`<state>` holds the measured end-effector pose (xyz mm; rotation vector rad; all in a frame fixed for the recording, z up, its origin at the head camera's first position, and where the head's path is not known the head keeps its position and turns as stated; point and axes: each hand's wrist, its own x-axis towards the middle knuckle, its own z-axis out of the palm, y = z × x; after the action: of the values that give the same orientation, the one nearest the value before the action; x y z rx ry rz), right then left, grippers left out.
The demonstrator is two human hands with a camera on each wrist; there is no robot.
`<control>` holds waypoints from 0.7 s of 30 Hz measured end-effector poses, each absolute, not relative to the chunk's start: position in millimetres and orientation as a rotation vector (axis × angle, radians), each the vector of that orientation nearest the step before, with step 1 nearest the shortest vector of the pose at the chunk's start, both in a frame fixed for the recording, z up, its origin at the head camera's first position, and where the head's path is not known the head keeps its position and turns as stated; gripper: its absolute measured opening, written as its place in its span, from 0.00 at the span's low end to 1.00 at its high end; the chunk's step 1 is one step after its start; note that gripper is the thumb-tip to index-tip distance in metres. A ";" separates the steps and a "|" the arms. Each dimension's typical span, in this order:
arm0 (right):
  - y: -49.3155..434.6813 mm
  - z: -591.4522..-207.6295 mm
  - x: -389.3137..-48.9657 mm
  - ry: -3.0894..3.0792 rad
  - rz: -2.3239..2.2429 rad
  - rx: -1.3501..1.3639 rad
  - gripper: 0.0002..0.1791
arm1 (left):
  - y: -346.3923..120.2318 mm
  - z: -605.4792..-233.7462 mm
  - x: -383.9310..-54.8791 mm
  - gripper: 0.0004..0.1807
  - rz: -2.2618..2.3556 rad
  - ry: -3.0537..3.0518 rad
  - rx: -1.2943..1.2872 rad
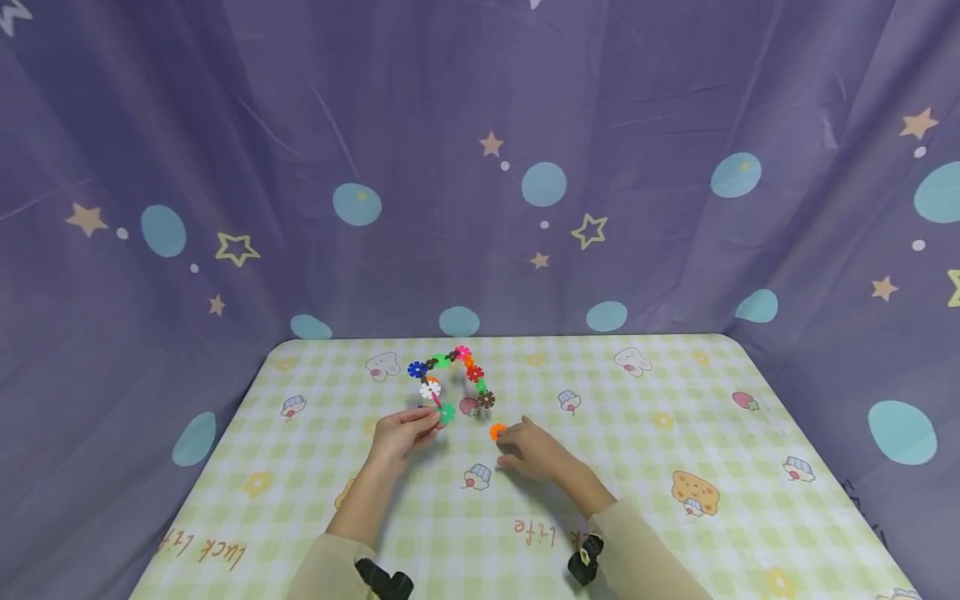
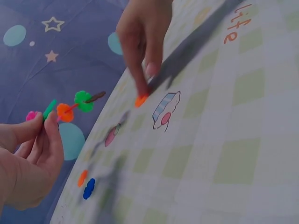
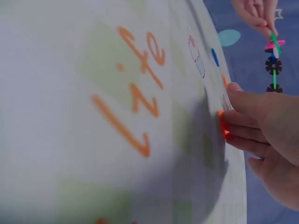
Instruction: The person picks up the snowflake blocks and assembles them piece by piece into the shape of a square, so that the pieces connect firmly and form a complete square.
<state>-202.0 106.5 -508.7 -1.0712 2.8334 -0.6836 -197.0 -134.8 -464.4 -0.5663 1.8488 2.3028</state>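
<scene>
My left hand [image 1: 405,437] pinches a green snowflake disc [image 1: 447,412] between thumb and fingers. That disc ends a chain of colourful interlocked discs, which arches up through a white disc [image 1: 431,390] and a blue disc [image 1: 417,369], then round to a brown disc [image 1: 486,401] at its other end. The chain appears raised above the table. My right hand [image 1: 538,450] touches a loose orange disc [image 1: 498,432] lying on the cloth. In the left wrist view a finger presses down on this orange disc [image 2: 141,101]; the thumb is apart from it.
A blue disc [image 2: 88,188] and another orange disc [image 2: 82,178] lie on the cloth near my left hand. The table has a green-checked cloth [image 1: 600,492] with printed pictures. A purple curtain [image 1: 637,108] hangs behind the table's far edge.
</scene>
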 end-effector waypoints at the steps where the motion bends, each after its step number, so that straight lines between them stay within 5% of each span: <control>1: 108.8 -508.4 -198.8 2.830 -0.702 -1.073 0.18 | -136.3 -465.1 -197.6 0.16 2.312 1.825 -0.560; 15: 120.3 -509.7 -191.8 2.899 -1.011 -0.921 0.14 | -143.5 -473.9 -196.0 0.10 2.300 1.708 -0.486; 21: 113.3 -516.0 -197.5 3.014 -0.875 -0.878 0.14 | -142.4 -475.6 -193.8 0.16 2.251 1.733 -0.451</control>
<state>-197.5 113.3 -516.0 -0.8782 3.0140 -0.8747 -193.8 -142.4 -475.6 -0.4507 1.7334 2.2509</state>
